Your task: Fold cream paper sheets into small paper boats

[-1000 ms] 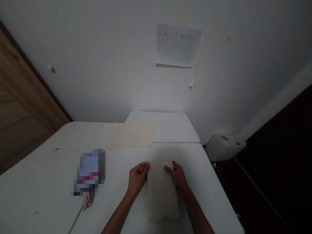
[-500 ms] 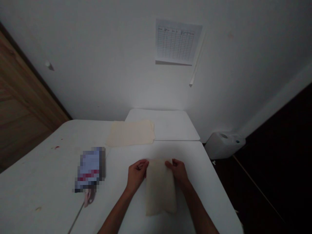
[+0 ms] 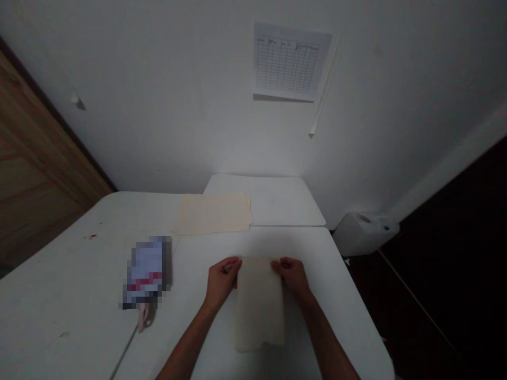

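Observation:
A folded cream cloth [image 3: 259,306] lies lengthwise on the white table [image 3: 71,295] in front of me. My left hand [image 3: 221,281] pinches its far left corner with curled fingers. My right hand [image 3: 293,276] grips the far right corner the same way. Both forearms reach in from the bottom edge on either side of the cloth. A second flat cream cloth [image 3: 214,212] rests farther back on the table, untouched.
A pixelated blue-white object [image 3: 147,270] lies left of my hands with a pink strap [image 3: 142,318] below it. A smaller white tabletop [image 3: 277,203] adjoins at the back. A white plastic canister [image 3: 366,231] stands on the dark floor right. A wooden door [image 3: 35,169] is left.
The cloth has been drawn slightly narrower and squarer, its far edge now straight between my hands. Both hands stay on the far corners; the view has tilted a little downward.

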The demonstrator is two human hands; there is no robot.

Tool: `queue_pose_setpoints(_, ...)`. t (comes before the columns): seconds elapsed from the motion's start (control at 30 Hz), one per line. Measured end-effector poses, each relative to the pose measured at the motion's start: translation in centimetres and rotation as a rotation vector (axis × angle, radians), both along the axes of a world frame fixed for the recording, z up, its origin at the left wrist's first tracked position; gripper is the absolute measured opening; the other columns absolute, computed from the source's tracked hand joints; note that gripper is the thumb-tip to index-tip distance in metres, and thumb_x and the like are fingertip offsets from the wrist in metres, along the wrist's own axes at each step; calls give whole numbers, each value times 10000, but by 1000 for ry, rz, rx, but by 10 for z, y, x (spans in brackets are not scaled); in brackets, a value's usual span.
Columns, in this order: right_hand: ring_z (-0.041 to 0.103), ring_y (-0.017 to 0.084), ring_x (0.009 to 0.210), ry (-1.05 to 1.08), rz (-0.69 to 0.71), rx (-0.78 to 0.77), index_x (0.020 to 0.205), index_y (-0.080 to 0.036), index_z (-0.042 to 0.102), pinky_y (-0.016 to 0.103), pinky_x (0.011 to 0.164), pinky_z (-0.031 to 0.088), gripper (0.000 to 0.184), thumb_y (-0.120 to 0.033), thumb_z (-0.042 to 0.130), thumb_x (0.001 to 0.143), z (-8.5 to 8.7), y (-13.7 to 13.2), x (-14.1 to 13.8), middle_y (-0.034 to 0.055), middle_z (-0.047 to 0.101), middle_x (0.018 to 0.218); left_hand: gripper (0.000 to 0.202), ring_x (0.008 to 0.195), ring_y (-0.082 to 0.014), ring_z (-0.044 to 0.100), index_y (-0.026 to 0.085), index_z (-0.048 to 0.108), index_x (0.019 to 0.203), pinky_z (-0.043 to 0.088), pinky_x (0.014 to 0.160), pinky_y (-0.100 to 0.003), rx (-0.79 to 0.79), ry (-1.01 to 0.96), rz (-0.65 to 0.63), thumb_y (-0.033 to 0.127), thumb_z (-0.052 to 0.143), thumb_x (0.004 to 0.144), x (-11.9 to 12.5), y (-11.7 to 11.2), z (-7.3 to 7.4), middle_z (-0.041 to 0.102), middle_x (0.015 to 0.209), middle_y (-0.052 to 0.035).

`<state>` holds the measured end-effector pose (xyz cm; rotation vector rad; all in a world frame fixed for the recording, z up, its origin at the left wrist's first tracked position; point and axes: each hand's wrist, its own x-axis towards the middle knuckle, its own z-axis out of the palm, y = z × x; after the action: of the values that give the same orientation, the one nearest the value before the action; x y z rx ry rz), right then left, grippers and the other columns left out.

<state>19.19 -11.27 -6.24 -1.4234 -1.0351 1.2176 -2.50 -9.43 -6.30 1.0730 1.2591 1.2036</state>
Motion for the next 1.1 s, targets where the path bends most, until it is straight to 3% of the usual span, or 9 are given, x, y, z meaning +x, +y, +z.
queue_pose_setpoints(0.27, 603, 189, 622, -26, -35, 2, 692, -137, 681, 262, 568, 429, 440, -559, 762, 600, -2, 1, -2, 43, 683, 674, 453, 355, -88, 453, 124, 710, 826, 344, 358, -195, 1, 16, -15, 543, 747, 659, -2, 1, -3, 612, 512, 2)
queue_pose_setpoints(0.63, 638, 207, 649, 8, 1, 13, 732, -131, 698, 285, 597, 467, 449, -560, 761, 614, -4, 3, -2, 69, 714, 735, 454, 316, -81, 412, 126, 711, 792, 302, 332, -198, -5, 27, -12, 553, 739, 640, 1, 0, 6, 568, 452, 26)
queue_pose_setpoints(1.1, 670, 241, 707, -57, -3, 18, 766, -126, 692, 303, 617, 489, 447, -553, 737, 641, -1, 3, -3, 92, 727, 775, 474, 323, -86, 436, 124, 711, 801, 321, 335, -195, 33, 95, -27, 579, 703, 669, -2, 2, 1, 574, 457, 17)
